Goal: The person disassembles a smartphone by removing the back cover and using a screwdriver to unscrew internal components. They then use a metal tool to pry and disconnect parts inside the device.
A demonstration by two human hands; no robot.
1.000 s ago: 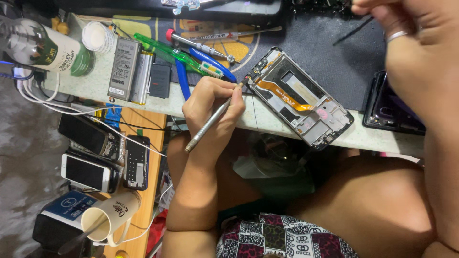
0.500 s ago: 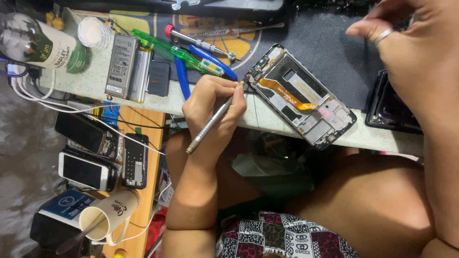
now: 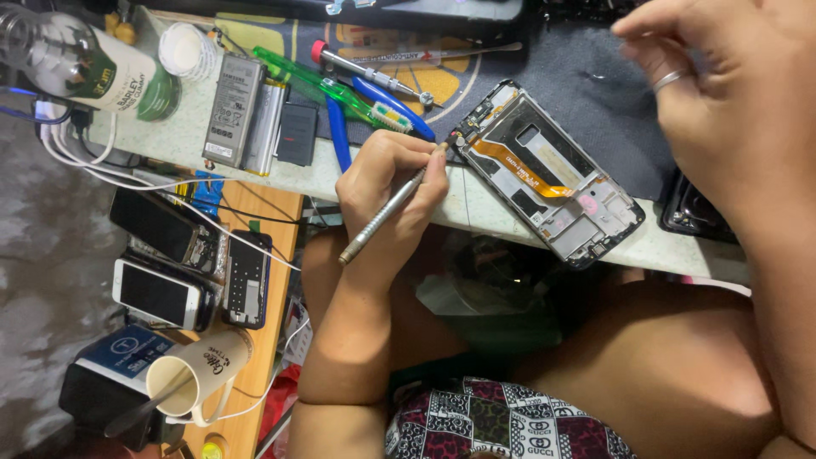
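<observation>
Opened phone frame (image 3: 548,174) meets the left hand's (image 3: 391,191) gripped metal screwdriver (image 3: 387,212); right hand (image 3: 722,93) hovers loosely curled, empty.

Opened phone frame (image 3: 548,174) w/ orange flex cable lies diagonal on table edge; slim metal screwdriver (image 3: 387,211) tilted, tip touching frame corner.
</observation>
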